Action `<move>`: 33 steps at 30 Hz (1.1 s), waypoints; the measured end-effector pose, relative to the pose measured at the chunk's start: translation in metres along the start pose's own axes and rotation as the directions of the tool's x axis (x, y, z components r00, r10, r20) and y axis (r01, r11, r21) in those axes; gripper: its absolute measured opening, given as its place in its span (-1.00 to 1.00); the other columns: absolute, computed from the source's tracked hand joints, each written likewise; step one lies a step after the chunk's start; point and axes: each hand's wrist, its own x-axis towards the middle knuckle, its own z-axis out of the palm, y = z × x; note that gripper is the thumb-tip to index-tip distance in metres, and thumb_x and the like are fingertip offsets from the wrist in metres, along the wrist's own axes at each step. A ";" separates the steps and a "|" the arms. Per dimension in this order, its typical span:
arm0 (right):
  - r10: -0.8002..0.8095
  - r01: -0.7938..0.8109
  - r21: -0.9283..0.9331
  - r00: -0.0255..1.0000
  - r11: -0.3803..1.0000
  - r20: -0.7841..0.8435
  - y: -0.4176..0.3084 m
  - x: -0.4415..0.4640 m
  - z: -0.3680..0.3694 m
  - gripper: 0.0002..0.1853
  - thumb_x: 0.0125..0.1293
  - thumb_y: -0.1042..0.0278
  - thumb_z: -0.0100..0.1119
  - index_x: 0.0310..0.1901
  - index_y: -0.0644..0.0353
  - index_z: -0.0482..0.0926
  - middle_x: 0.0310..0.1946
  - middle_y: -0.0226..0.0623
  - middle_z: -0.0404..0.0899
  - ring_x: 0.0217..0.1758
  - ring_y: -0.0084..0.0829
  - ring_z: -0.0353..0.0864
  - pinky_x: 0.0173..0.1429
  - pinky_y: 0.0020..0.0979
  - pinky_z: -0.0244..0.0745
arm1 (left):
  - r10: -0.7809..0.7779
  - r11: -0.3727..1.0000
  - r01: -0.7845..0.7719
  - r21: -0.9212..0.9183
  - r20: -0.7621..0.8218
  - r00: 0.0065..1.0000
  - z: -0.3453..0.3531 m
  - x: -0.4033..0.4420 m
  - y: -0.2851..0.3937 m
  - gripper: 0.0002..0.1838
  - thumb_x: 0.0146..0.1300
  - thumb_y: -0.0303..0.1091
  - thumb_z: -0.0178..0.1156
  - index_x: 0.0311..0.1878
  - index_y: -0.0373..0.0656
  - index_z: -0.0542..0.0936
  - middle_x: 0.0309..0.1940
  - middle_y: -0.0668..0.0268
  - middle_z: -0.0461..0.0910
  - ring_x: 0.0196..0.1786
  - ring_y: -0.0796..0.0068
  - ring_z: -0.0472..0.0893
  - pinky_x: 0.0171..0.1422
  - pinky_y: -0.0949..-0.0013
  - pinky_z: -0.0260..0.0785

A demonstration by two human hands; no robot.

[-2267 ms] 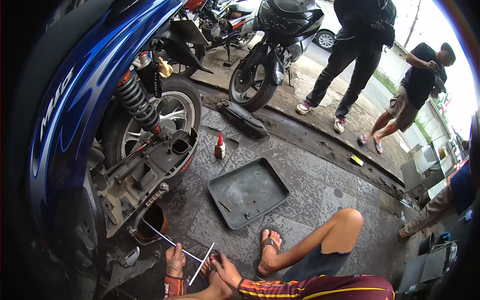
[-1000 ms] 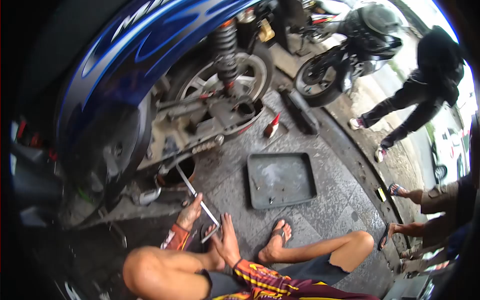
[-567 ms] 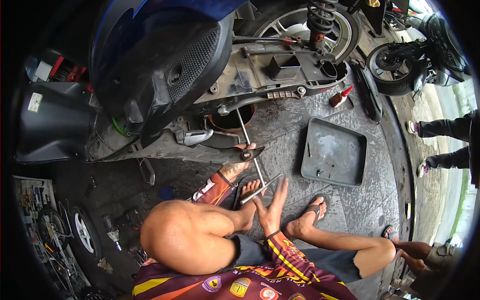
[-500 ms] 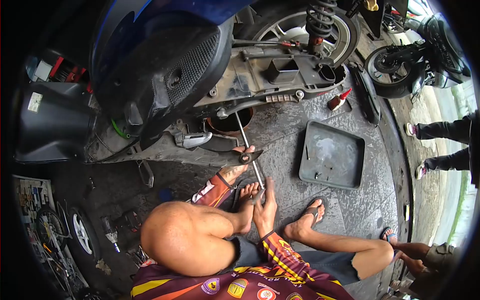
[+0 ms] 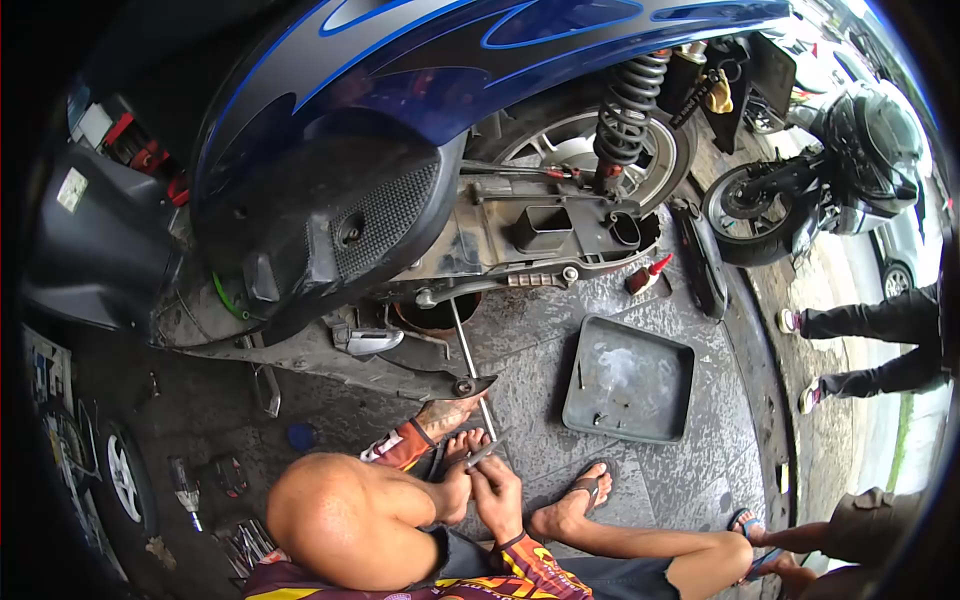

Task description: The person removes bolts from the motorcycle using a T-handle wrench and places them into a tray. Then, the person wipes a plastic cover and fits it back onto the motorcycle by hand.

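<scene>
A long silver T-handle wrench (image 5: pixel 465 345) runs from under the scooter's engine casing down toward my feet. My left hand (image 5: pixel 450 412) is round its shaft, partly hidden behind the tip of a dark plastic panel (image 5: pixel 400 378). At the lower end, the fingers of my right hand (image 5: pixel 497 495) are closed on the crossbar. The wrench's upper end is hidden below the casing (image 5: pixel 500 235), beside a brown round container (image 5: pixel 440 312). Above stands the blue scooter (image 5: pixel 400 85) with its rear wheel and spring.
A grey tray (image 5: pixel 630 378) with small parts lies right of my hands, near a red-capped bottle (image 5: pixel 648 275) and a long black part (image 5: pixel 700 258). A power tool (image 5: pixel 187 492) and loose tools (image 5: pixel 240 545) lie lower left. Other people's legs (image 5: pixel 870 320) show at the right.
My right hand has gone from spread beside the crossbar to closed on it, and the crossbar has turned. The view has shifted, showing more of the blue scooter body.
</scene>
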 end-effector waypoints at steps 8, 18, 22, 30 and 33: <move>0.020 -0.055 -0.127 0.965 0.990 -0.260 -0.008 0.012 -0.004 -0.46 0.16 0.49 0.22 0.20 0.31 0.37 0.15 -0.03 0.39 0.21 -0.19 0.41 0.29 -0.28 0.31 | -0.080 0.997 0.080 -0.013 0.018 0.997 0.016 -0.017 0.006 -0.83 0.31 -0.10 0.22 -0.32 0.08 0.55 -0.67 0.66 0.23 -0.67 0.80 0.16 -0.61 0.63 -0.04; 0.601 -0.489 0.648 0.797 0.584 0.059 0.068 0.009 0.034 -0.60 0.51 0.06 -0.22 0.01 0.30 0.33 -0.35 -0.07 0.59 -0.46 -0.32 0.66 -0.48 -0.48 0.49 | -0.030 0.997 0.035 0.062 -0.079 0.996 -0.030 0.007 -0.050 -0.81 0.32 -0.09 0.21 -0.35 0.07 0.55 -0.66 0.64 0.26 -0.65 0.78 0.17 -0.59 0.61 -0.02; -0.098 -0.041 -0.383 0.936 0.923 -0.338 0.033 0.004 0.015 -0.40 0.30 0.24 0.14 0.28 0.39 0.23 -0.01 0.14 0.52 0.11 0.00 0.55 0.16 -0.17 0.46 | -0.010 0.992 0.017 0.126 -0.058 0.998 0.004 -0.009 0.002 -0.73 0.31 -0.06 0.20 -0.44 0.07 0.48 -0.70 0.64 0.22 -0.68 0.79 0.16 -0.62 0.59 -0.04; 0.590 -0.547 0.565 0.798 0.618 0.128 0.042 0.015 0.033 -0.47 0.53 0.03 -0.39 0.05 0.38 0.40 -0.53 -0.11 0.56 -0.67 -0.39 0.49 -0.62 -0.49 0.37 | -0.068 0.991 0.065 0.118 0.022 0.997 -0.002 -0.018 0.022 -0.68 0.43 -0.08 0.03 -0.29 -0.14 0.51 -0.74 0.57 0.16 -0.75 0.75 0.14 -0.68 0.57 -0.10; 0.464 -0.327 0.491 0.866 0.807 -0.186 0.043 0.005 0.033 -0.49 0.43 0.25 -0.10 0.32 0.29 0.14 0.06 0.02 0.38 0.06 -0.18 0.38 0.09 -0.23 0.27 | -0.072 0.991 0.071 0.113 -0.001 0.997 0.010 -0.020 0.028 -0.67 0.42 -0.06 0.04 -0.32 -0.12 0.50 -0.76 0.59 0.11 -0.76 0.77 0.07 -0.68 0.57 -0.16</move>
